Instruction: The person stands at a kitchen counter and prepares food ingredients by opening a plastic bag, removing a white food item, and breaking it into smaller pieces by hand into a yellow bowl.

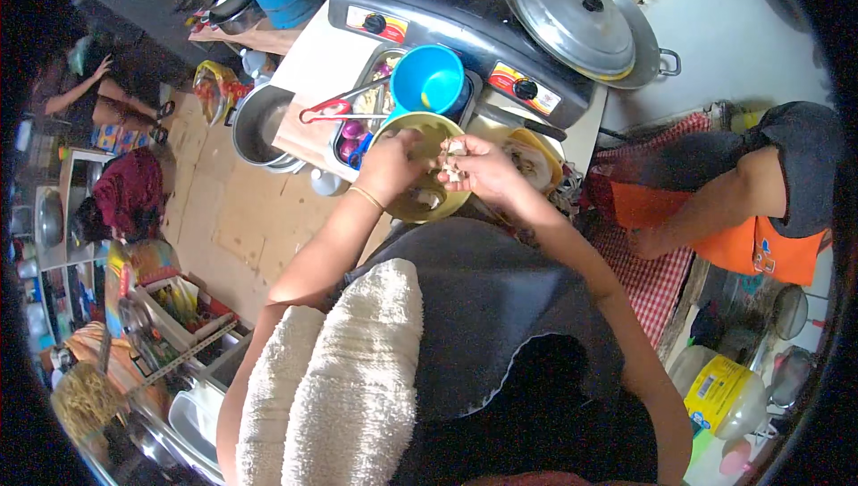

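A yellowish bowl [439,212] is in front of me at the near edge of the counter. My right hand [479,168] pinches several small whitish pieces of food over the bowl's right side. My left hand [397,163] reaches over the left side of the bowl with curled fingers; what lies under them is hidden. Another pale piece [427,199] rests in the bowl. Just beyond stands a blue plastic dipper [427,78]. Red onions [349,148] and red-handled tongs [326,111] are on a metal tray to the left.
A gas stove [462,34] carries a lidded wok [575,20]. A knife [523,122] lies right of the dipper, near a yellow-rimmed container [529,158]. A large metal pot [258,123] stands left of the counter. Other people are at the left and right.
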A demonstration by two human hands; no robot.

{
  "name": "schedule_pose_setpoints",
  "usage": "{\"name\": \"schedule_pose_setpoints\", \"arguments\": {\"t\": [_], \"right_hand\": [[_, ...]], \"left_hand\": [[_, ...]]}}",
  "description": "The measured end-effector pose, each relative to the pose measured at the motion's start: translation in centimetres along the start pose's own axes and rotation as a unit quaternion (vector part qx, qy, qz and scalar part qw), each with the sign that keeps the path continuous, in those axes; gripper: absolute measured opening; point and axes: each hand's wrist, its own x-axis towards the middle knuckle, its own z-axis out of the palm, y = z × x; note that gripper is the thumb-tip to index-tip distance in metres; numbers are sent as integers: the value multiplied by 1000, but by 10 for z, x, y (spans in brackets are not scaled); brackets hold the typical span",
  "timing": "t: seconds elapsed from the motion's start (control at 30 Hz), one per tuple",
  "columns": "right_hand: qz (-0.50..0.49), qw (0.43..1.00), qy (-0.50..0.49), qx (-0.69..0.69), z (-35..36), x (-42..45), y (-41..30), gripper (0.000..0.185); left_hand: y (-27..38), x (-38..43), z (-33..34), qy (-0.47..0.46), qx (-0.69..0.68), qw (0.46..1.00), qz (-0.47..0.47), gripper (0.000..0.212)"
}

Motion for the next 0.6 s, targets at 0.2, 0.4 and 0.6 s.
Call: {"name": "schedule_pose_setpoints", "arguments": {"t": [0.2,0.4,0.6], "right_hand": [[-51,994,13,-92,21,-3,-4,26],[-77,995,20,-61,29,-5,-11,24],[-127,984,82,-99,22,5,-17,22]], "left_hand": [[13,6,4,-79,-333,937,-66,25],[-2,5,2,-48,-486,861,-140,5],[-15,5,-6,6,-621,764,-175,5]]}}
